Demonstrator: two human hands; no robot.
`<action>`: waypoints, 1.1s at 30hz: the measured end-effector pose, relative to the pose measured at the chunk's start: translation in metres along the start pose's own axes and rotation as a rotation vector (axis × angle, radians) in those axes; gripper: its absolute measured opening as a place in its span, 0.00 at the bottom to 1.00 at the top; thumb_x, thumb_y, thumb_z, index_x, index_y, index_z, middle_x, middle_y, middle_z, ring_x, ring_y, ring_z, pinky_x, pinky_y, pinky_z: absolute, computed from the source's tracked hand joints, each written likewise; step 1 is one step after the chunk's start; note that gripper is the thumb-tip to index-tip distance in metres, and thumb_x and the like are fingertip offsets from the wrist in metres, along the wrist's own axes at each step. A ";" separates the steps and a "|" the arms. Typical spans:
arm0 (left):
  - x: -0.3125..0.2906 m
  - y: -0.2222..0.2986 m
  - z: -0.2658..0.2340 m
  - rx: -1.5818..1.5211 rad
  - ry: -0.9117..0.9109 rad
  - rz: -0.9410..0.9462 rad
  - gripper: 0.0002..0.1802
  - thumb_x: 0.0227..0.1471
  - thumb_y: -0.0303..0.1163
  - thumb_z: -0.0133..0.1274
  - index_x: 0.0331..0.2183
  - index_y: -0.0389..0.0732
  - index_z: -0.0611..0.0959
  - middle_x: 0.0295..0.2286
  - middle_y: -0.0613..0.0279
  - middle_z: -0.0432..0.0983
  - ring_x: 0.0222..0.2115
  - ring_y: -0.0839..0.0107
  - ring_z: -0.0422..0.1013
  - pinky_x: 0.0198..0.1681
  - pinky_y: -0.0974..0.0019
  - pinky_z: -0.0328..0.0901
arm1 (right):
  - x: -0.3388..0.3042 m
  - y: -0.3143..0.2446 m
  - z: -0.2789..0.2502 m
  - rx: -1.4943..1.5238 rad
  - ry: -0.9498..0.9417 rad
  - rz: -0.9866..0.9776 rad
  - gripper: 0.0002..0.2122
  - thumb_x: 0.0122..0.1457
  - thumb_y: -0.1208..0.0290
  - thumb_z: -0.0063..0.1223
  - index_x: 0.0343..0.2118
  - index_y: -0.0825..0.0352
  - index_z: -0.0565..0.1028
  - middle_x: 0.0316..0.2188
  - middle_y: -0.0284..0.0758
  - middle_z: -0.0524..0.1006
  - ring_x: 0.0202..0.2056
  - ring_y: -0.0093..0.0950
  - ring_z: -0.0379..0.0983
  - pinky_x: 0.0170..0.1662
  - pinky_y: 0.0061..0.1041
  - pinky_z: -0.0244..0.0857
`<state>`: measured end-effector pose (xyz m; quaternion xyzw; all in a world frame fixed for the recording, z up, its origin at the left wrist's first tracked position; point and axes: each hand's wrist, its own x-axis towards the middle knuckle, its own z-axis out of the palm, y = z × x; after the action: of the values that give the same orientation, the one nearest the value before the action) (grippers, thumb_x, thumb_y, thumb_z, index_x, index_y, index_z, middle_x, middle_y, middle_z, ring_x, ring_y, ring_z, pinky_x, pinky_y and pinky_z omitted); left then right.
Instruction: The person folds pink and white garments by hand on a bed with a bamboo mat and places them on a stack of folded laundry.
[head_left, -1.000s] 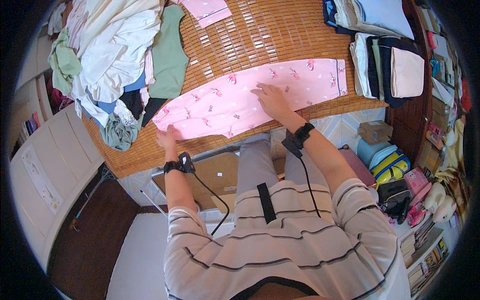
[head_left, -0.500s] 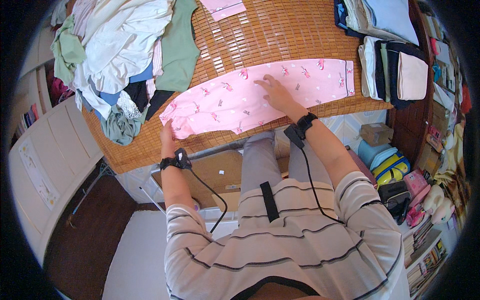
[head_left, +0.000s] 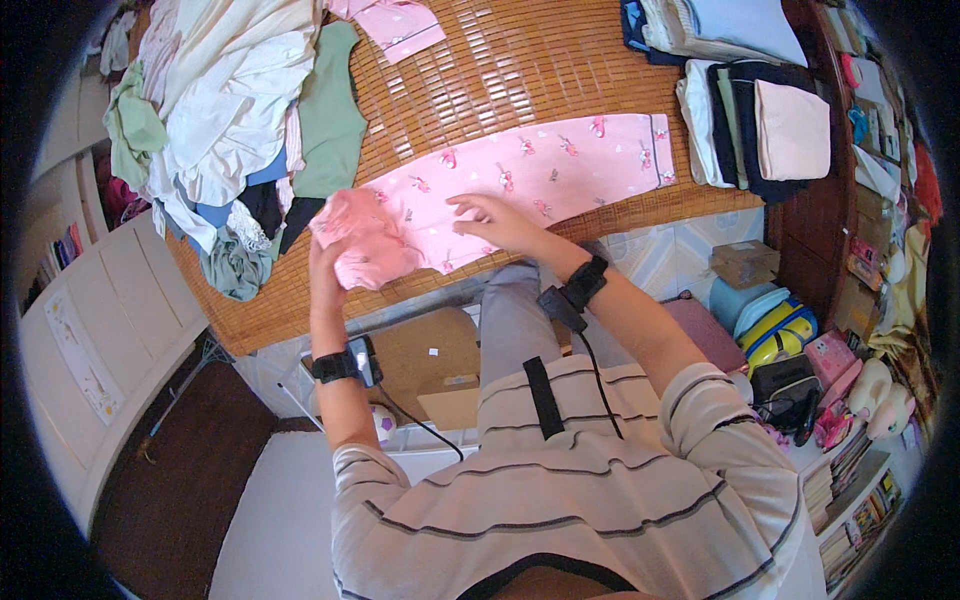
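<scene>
Pink printed pajama pants (head_left: 590, 170) lie lengthwise across the woven mat, with a dark-trimmed cuff at the right end. The left end is turned over to the right, showing a plainer, deeper pink inner side. My left hand (head_left: 328, 262) grips the edge of this turned part, its fingertips partly hidden by the cloth. Over the middle of the pants is my right hand (head_left: 500, 224), fingers apart and holding nothing. I cannot tell whether its fingertips touch the fabric. Each wrist wears a black strap with a small device and a cable.
The bamboo mat (head_left: 470, 90) covers the raised bed. A loose heap of white clothes (head_left: 240, 80) and a green garment (head_left: 328, 125) lie at the left. Folded clothes (head_left: 792, 130) stand at the right. Another pink piece (head_left: 405, 28) lies at the far edge.
My left hand has folded the left end of the pants over to the right, exposing its inner side. My right hand has shifted left and nearer along the fabric. The view has shifted slightly.
</scene>
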<state>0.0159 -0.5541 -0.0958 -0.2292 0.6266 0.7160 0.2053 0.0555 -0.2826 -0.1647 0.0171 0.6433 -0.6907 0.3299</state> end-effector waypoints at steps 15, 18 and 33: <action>-0.029 -0.008 0.274 0.207 -0.526 0.029 0.27 0.52 0.33 0.43 0.50 0.37 0.53 0.31 0.58 0.70 0.31 0.74 0.67 0.35 0.74 0.63 | -0.112 -0.050 -0.123 0.498 0.049 -0.125 0.40 0.38 0.78 0.58 0.55 0.67 0.46 0.46 0.34 0.59 0.46 0.25 0.59 0.48 0.21 0.56; -0.039 -0.010 0.294 0.114 -0.654 -0.011 0.27 0.52 0.32 0.42 0.51 0.39 0.53 0.33 0.59 0.70 0.33 0.74 0.67 0.36 0.74 0.62 | -0.133 -0.031 -0.170 0.429 0.053 -0.044 0.37 0.37 0.78 0.56 0.53 0.67 0.51 0.47 0.33 0.60 0.46 0.24 0.59 0.46 0.20 0.57; -0.001 -0.162 0.213 1.339 -0.313 0.315 0.24 0.42 0.36 0.50 0.42 0.37 0.68 0.35 0.50 0.68 0.36 0.54 0.66 0.39 0.58 0.62 | -0.134 0.107 -0.266 -0.197 0.869 0.154 0.23 0.45 0.63 0.53 0.42 0.71 0.65 0.35 0.42 0.71 0.36 0.32 0.68 0.41 0.25 0.60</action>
<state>0.0953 -0.3214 -0.2020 0.1455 0.9212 0.2224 0.2841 0.1046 0.0194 -0.2447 0.3218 0.7817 -0.5282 0.0796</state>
